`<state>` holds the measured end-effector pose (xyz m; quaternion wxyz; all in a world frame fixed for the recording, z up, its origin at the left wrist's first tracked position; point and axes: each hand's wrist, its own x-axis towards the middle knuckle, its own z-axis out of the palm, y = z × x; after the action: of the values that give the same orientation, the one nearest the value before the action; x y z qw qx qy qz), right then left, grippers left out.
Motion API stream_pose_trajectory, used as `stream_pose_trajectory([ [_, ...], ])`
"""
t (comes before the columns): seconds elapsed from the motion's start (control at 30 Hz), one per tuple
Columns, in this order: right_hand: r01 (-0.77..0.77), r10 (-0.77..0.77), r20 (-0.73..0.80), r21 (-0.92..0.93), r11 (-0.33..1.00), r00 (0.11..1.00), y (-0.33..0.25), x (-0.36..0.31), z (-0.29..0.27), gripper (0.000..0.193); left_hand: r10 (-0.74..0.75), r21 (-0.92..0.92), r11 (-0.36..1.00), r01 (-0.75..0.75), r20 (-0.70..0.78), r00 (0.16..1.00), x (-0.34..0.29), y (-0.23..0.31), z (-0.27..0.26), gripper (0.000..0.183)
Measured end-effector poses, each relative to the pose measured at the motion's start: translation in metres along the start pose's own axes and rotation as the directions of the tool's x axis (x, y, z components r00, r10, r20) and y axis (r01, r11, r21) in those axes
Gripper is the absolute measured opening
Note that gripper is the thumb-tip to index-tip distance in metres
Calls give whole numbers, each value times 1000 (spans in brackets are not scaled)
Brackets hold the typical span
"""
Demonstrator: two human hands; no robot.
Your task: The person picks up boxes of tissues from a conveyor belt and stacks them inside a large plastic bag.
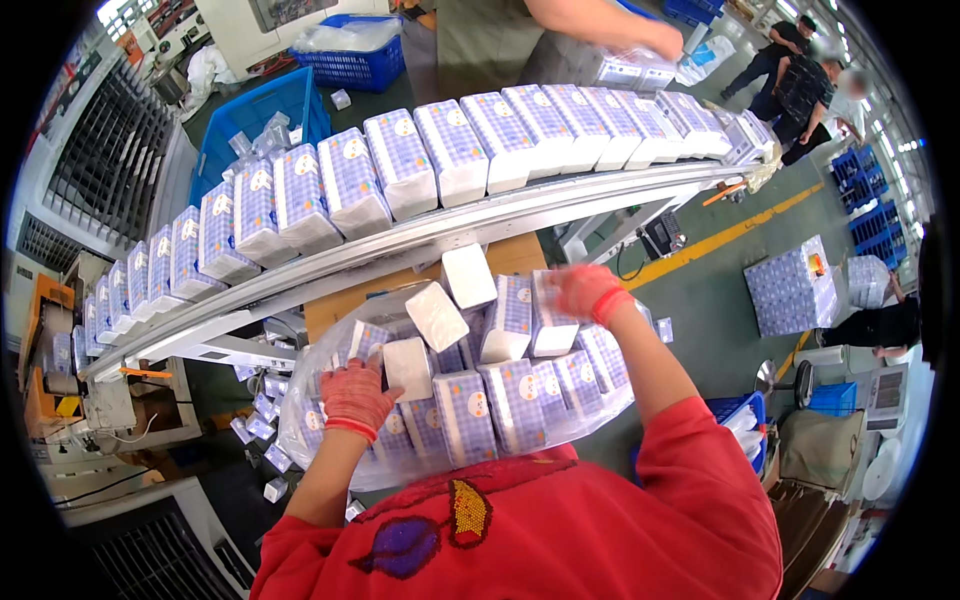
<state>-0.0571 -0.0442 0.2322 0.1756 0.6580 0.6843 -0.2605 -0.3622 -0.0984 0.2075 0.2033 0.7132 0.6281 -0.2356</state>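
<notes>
A large clear plastic bag [300,400] in front of me is filled with tissue packs [465,415] in purple-and-white check. Some stand upright, others lie tilted with their white ends showing. My left hand [358,395], in a red knitted glove, lies with fingers spread at the bag's left side, beside a pack with its white end up [407,368]. My right hand [590,295], also gloved, is blurred at the top of an upright pack [552,325] on the right. Its fingertips are smeared by motion, so its grip is unclear.
Beyond the bag, a curved metal conveyor [440,225] carries a row of similar packs [400,160]. Across it, a co-worker's hand [660,40] is near more packs. Blue crates [225,125] stand behind; a wrapped bundle [790,288] is at right. Loose packs [262,425] lie lower left.
</notes>
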Motion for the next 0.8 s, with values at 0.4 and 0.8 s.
stream_pose_trajectory([
  [0.4, 247, -220, -126, 671, 699, 967, -66, 110, 56, 57, 22, -692, 699, -179, -229, 973, 52, 10, 40, 68],
  [0.8, 612, -545, -554, -79, 787, 629, -44, 20, 128, 36, -116, -461, 760, -458, -790, 602, 29, 24, 85, 36],
])
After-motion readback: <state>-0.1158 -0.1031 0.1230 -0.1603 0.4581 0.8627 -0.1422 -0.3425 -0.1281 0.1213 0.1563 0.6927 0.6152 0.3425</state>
